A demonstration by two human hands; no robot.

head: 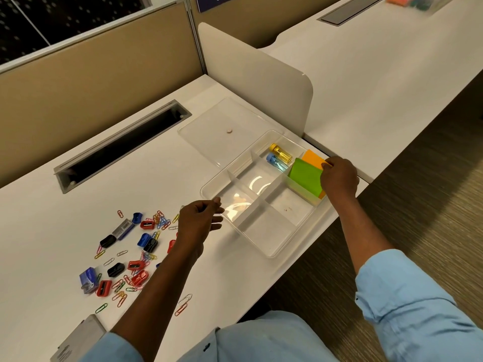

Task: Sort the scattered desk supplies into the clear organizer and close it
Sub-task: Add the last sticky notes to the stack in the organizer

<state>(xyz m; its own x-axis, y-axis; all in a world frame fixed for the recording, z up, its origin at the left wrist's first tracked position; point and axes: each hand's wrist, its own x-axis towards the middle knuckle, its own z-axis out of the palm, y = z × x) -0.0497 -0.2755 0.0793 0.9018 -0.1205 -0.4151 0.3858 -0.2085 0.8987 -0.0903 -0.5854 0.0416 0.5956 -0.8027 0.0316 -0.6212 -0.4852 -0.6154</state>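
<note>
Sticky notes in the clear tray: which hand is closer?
Right. The right hand pinches the sticky notes in the end compartment of the organizer; the left hand is at its opposite corner, several compartments away.

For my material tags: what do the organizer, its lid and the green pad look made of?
Organizer: likely clear glossy plastic; the desk shows through and glare sits on its floor.
Lid: same clear plastic by the look, see-through.
Green pad: probably matte paper, flat colour with no shine.
</note>
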